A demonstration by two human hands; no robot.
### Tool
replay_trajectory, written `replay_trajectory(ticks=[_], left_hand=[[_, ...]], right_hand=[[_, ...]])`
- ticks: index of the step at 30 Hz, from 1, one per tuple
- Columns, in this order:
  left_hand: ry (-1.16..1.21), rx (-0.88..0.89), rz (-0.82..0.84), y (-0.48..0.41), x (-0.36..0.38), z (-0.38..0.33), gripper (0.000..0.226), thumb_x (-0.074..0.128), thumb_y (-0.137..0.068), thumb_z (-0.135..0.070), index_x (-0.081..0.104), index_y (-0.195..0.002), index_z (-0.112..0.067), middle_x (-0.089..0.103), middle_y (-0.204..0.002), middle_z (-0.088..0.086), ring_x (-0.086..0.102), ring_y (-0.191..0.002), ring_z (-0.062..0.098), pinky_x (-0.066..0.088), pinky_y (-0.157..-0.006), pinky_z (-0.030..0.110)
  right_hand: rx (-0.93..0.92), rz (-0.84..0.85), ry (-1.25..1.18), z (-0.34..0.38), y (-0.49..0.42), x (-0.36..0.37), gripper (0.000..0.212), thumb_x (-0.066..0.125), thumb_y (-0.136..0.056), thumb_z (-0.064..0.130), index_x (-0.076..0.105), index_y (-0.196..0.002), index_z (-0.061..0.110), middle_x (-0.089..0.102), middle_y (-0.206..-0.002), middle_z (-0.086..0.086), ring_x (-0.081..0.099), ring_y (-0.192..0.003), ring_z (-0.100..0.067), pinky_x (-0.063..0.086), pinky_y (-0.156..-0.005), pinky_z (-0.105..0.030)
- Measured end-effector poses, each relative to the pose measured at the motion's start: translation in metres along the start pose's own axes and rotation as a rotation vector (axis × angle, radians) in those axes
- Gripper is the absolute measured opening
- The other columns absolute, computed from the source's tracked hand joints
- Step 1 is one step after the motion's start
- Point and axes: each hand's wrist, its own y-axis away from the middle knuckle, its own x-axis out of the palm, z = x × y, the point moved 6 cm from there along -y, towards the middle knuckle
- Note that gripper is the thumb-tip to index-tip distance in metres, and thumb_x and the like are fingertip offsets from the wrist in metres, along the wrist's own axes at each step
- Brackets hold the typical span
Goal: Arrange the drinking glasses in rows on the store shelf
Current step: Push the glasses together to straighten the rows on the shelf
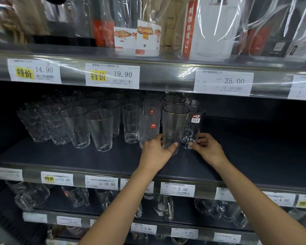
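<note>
This is a shop, in an aisle of glassware. Dark tiered shelves (237, 156) run across the view, and each front edge carries a clear rail (166, 80) holding white price tags (223, 82): 14.90, 19.90 and 25.00 on the top rail, 10.00 and 7.50 on the next, 3.90 and 6.00 lower down. Several tags bear barcodes, and some have yellow offer stickers (24, 72). The stock is many copies of the same goods. Glasses (99, 128) stand in rows on the middle shelf, some with red brand labels (153, 125). Wrapped, labelled jugs (210, 29) fill the top shelf, and glass mugs (162, 206) the one below.
</note>
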Motion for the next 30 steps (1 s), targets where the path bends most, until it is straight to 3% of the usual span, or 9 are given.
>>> replay_trajectory(ticks=[3, 11, 15, 18, 21, 24, 30], left_hand=[[0.004, 0.003, 0.001, -0.001, 0.0, 0.001, 0.046, 0.073, -0.084, -0.044, 0.066, -0.121, -0.017, 0.074, -0.109, -0.001, 0.069, -0.1, 0.015, 0.049, -0.084, 0.018], [-0.006, -0.019, 0.003, -0.005, 0.005, 0.009, 0.055, 0.072, -0.08, -0.053, 0.066, -0.121, -0.017, 0.074, -0.11, 0.002, 0.068, -0.103, 0.02, 0.055, -0.091, 0.036], [-0.026, -0.006, 0.007, -0.005, 0.005, 0.007, 0.053, 0.072, -0.083, -0.05, 0.064, -0.123, -0.016, 0.073, -0.112, 0.003, 0.068, -0.103, 0.02, 0.055, -0.091, 0.034], [-0.077, 0.018, 0.002, -0.002, 0.006, 0.005, 0.045, 0.067, -0.085, -0.051, 0.065, -0.113, -0.016, 0.074, -0.104, 0.003, 0.069, -0.098, 0.022, 0.055, -0.085, 0.032], [-0.246, 0.067, -0.073, -0.001, 0.005, -0.003, 0.058, 0.061, -0.082, -0.065, 0.062, -0.107, -0.013, 0.072, -0.092, 0.007, 0.068, -0.093, 0.029, 0.054, -0.079, 0.035], [-0.344, 0.038, -0.08, -0.001, 0.004, -0.008, 0.074, 0.064, -0.076, -0.072, 0.057, -0.112, -0.008, 0.072, -0.095, 0.011, 0.067, -0.095, 0.032, 0.052, -0.078, 0.037], [-0.246, 0.037, -0.045, -0.002, 0.004, -0.004, 0.055, 0.07, -0.082, -0.056, 0.057, -0.107, -0.008, 0.071, -0.092, 0.008, 0.068, -0.089, 0.029, 0.054, -0.075, 0.035]], right_hand=[[-0.002, -0.002, 0.001, 0.001, 0.0, 0.0, 0.047, 0.082, -0.078, 0.029, 0.062, -0.118, 0.016, 0.066, -0.096, 0.001, 0.064, -0.09, -0.012, 0.048, -0.084, -0.023], [0.009, -0.004, -0.004, 0.002, 0.001, 0.0, 0.046, 0.082, -0.078, 0.028, 0.061, -0.117, 0.018, 0.064, -0.092, 0.005, 0.064, -0.09, -0.014, 0.051, -0.09, -0.03], [0.008, -0.003, -0.012, 0.003, 0.001, 0.001, 0.042, 0.082, -0.078, 0.028, 0.06, -0.113, 0.021, 0.063, -0.091, 0.006, 0.064, -0.089, -0.014, 0.051, -0.089, -0.029], [0.007, 0.0, -0.012, 0.003, 0.003, 0.0, 0.042, 0.082, -0.078, 0.028, 0.06, -0.114, 0.022, 0.064, -0.091, 0.005, 0.064, -0.089, -0.013, 0.049, -0.086, -0.026], [0.0, 0.001, -0.015, 0.005, 0.003, 0.0, 0.041, 0.082, -0.079, 0.028, 0.06, -0.114, 0.022, 0.064, -0.091, 0.006, 0.063, -0.087, -0.011, 0.047, -0.082, -0.023], [0.002, 0.008, -0.014, 0.005, 0.003, 0.0, 0.04, 0.081, -0.08, 0.027, 0.059, -0.113, 0.023, 0.064, -0.09, 0.006, 0.062, -0.087, -0.01, 0.047, -0.084, -0.023], [0.005, 0.009, -0.024, 0.005, 0.002, 0.001, 0.041, 0.082, -0.079, 0.027, 0.059, -0.113, 0.022, 0.063, -0.09, 0.005, 0.062, -0.087, -0.011, 0.048, -0.084, -0.024]])
